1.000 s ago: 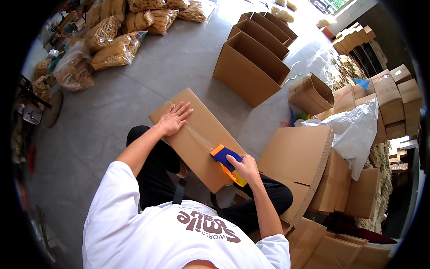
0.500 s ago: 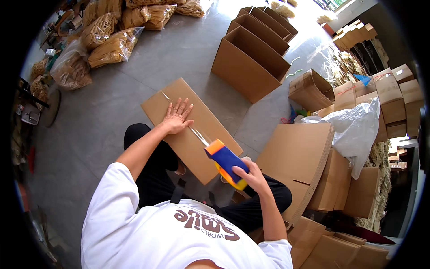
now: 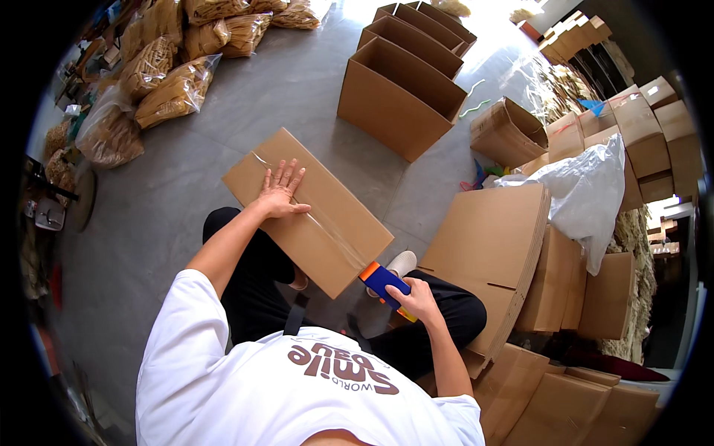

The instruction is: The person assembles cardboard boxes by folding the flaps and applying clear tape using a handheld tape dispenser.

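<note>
In front of my legs is a closed cardboard box (image 3: 312,189), set at a slant. My left hand (image 3: 280,195) lies flat on its top with the fingers spread. A strip of clear tape (image 3: 327,230) runs along the middle seam, passing beside that hand toward the box's near right end. There my right hand (image 3: 416,297) grips a blue and orange tape dispenser (image 3: 387,284), its orange front against the box's edge. My fingers cover part of the dispenser's handle.
Several open boxes (image 3: 398,104) stand in a row ahead. Flattened cardboard sheets (image 3: 483,245) are stacked at my right, with a clear plastic sheet (image 3: 584,189) behind. Bags of dried tan material (image 3: 178,89) lie at the far left. Another open box (image 3: 509,134) sits farther right.
My right hand has drawn the dispenser along the seam to the box's near right end, lengthening the tape there. My left hand stays flat on the box.
</note>
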{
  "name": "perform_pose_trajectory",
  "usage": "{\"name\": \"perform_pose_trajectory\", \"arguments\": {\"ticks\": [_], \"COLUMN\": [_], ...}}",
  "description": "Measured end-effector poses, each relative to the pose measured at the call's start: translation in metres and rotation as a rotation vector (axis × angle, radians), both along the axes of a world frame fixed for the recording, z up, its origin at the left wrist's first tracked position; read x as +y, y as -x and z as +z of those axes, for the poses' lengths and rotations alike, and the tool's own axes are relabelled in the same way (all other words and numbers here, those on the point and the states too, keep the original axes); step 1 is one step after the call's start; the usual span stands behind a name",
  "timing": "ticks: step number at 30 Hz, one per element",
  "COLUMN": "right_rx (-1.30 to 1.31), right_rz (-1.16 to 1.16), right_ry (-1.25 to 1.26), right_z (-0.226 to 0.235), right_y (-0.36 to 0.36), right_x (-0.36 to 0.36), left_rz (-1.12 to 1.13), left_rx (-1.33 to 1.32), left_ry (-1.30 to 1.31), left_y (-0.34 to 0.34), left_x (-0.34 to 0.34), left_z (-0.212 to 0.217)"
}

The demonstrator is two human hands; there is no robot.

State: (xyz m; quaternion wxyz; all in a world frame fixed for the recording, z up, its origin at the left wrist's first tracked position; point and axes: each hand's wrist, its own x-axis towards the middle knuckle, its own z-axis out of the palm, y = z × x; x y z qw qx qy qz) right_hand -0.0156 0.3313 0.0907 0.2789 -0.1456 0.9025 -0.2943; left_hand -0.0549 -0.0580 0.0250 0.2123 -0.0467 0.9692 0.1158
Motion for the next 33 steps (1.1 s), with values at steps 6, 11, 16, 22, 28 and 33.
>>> {"name": "perform_pose_trajectory", "arguments": {"ticks": [6,11,16,22,28,33], "right_rx": [0.010,0.056,0.029,0.060,-0.028,-0.182], "right_rz": [-0.085,-0.109,-0.119,-0.075,-0.071,-0.116], "right_ry": [0.173,0.150,0.166,0.149,0.206,0.480], "right_z": [-0.029,-0.033,-0.041,-0.051,-0.040,0.008], "right_y": [-0.005,0.004,0.004,0.003,-0.005,-0.013], "right_x": [-0.017,-0.062,-0.062,-0.055,-0.031,0.010], "left_rz": [0.084,-0.132,-0.356,-0.332,-0.288,-0.299], "left_rx": [0.074,0.207,0.410,0.459,0.517,0.508], "left_ry": [0.008,0.035,-0.077,-0.119,-0.156,-0.141], "left_y": [0.005,-0.038,-0.073,-0.073,-0.073,-0.072], "left_x": [-0.022,0.034,0.084,0.082,0.083,0.085], "left_z": [-0.004,-0.019,-0.010,0.003,-0.001,0.001]}}
